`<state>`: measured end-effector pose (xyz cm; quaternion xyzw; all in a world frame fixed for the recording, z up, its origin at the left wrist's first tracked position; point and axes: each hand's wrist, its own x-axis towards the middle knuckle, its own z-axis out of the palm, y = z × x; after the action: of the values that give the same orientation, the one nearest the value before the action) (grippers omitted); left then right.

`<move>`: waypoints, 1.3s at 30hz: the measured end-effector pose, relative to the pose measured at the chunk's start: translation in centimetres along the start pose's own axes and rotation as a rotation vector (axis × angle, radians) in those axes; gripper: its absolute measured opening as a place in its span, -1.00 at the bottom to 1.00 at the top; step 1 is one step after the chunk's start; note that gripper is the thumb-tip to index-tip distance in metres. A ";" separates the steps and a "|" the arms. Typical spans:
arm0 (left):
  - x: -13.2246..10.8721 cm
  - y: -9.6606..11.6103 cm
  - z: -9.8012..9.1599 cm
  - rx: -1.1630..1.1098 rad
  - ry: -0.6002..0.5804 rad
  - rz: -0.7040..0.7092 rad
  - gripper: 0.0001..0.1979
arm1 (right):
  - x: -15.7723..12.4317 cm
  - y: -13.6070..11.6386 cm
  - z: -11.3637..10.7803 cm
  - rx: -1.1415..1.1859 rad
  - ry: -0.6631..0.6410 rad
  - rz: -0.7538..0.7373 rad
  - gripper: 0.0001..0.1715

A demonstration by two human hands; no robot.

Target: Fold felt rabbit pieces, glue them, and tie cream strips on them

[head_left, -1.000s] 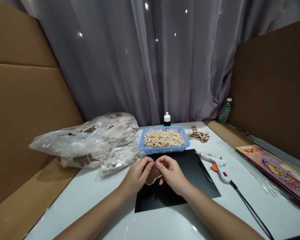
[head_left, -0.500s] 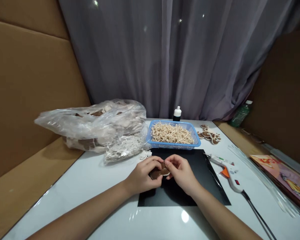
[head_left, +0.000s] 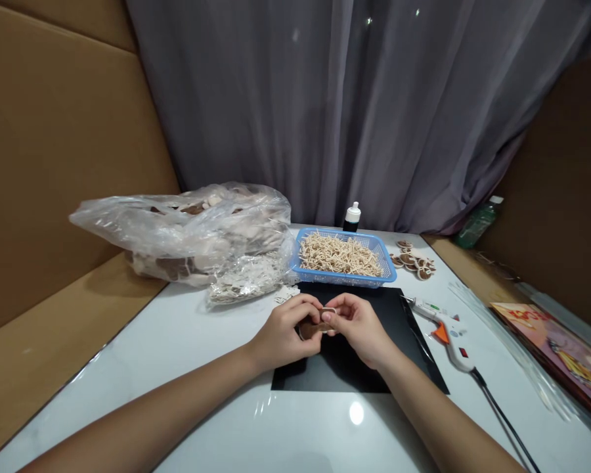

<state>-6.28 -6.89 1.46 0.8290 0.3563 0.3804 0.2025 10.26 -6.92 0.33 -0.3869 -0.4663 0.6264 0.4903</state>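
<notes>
So, left hand (head_left: 288,334) and right hand (head_left: 360,328) are both pinching one brown, white-edged piece (head_left: 311,328) below mid-frame. Above it, one blue basket (head_left: 345,280) is heaped with beige twiggy bits (head_left: 339,255), and at left, two clear plastic bags: big bag (head_left: 128,213) of brown-and-white stuff (head_left: 177,268), small bag (head_left: 249,282) of whitish bits.

Brown piece (head_left: 310,329) apparently half-hidden, cord (head_left: 479,378) cropped

Worktop (head_left: 276,440) glossy, smooth; black sheet (head_left: 345,368) smooth, shiny; bag (head_left: 192,230) thin clear plastic, wrinkled, shiny; basket (head_left: 345,280) perforated plastic; glue gun (head_left: 456,340) smooth plastic; curtain (head_left: 276,118) cloth, slight sheen; side panel (head_left: 64,131) matt cardboard; held piece (head_left: 311,329) looks matt, material unclear.
</notes>
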 end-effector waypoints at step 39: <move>3.0 0.4 1.7 -0.217 -0.140 -0.185 -0.77 | -2.9 -3.9 -0.7 -1.252 0.086 -0.335 -0.76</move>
<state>-3.47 -4.99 2.11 0.7905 0.3727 0.3376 0.3495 12.51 -9.29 4.00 -0.5462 -0.7774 0.1350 0.2814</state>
